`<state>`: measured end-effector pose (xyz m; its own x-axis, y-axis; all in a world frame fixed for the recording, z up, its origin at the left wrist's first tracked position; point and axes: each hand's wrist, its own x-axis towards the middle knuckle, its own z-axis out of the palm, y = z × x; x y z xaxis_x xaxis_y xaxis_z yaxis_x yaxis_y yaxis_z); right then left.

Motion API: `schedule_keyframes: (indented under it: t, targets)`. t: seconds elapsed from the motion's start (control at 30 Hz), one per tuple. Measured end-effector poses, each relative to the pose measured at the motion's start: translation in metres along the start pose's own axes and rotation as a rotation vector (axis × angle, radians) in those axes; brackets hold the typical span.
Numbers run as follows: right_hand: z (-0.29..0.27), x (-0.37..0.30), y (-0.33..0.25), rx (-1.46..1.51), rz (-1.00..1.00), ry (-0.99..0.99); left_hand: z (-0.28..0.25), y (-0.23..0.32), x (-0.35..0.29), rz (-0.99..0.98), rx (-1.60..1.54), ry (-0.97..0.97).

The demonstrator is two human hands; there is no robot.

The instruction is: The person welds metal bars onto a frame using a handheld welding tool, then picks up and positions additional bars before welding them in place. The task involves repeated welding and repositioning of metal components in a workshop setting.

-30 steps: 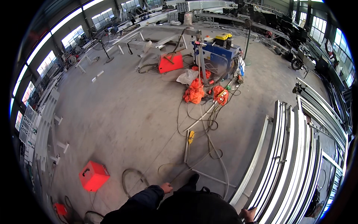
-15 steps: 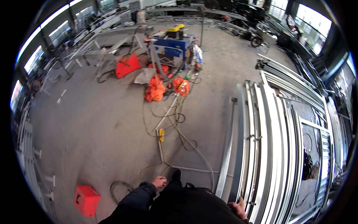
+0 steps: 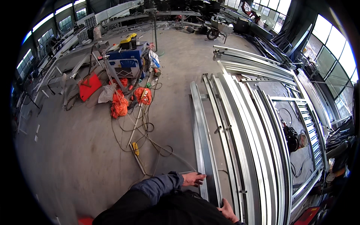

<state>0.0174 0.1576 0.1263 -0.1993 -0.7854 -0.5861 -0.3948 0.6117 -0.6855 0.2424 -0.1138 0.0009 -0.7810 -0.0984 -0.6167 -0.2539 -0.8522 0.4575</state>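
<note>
Two long galvanised metal profiles lie side by side at the left edge of the stock. My left hand (image 3: 194, 179) rests with its fingers stretched out across the outer, lighter profile (image 3: 200, 150). At the near end of the grey profile (image 3: 213, 176) beside it, my right hand (image 3: 227, 210) grips the right edge; part of its fingers is hidden. To the right, several more long silvery profiles (image 3: 247, 150) run away from me, with small brackets (image 3: 218, 129) on some of them.
Cables and a hose (image 3: 159, 144) trail over the floor at the left, with a yellow tool (image 3: 135, 149) among them. Farther back stand a blue machine (image 3: 125, 63), orange bags (image 3: 119, 105) and a red panel (image 3: 90, 87). A welded frame (image 3: 287, 99) lies at the right.
The view has turned right. My left hand has moved from in front of my body to the outer profile, which now lies close against the grey one. My right hand stays at the stock.
</note>
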Motion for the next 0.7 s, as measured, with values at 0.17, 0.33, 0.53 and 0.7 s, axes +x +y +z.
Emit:
schedule_keyframes:
  t: [0.17,0.33,0.53,0.7]
  targets:
    - [-0.006,-0.035,-0.031,-0.078,0.119,0.01,0.042,-0.018,0.046,0.008,-0.414,-0.154]
    - [-0.015,-0.05,-0.062,-0.096,0.137,-0.047,0.039,-0.043,0.048,0.043,-0.53,-0.18]
    - [-0.005,-0.015,-0.003,0.124,0.029,-0.299,0.024,-0.053,0.02,0.023,-0.58,-0.089]
    - [-0.004,-0.015,-0.057,-0.045,0.031,-0.38,0.005,-0.08,-0.01,0.023,-0.664,0.059]
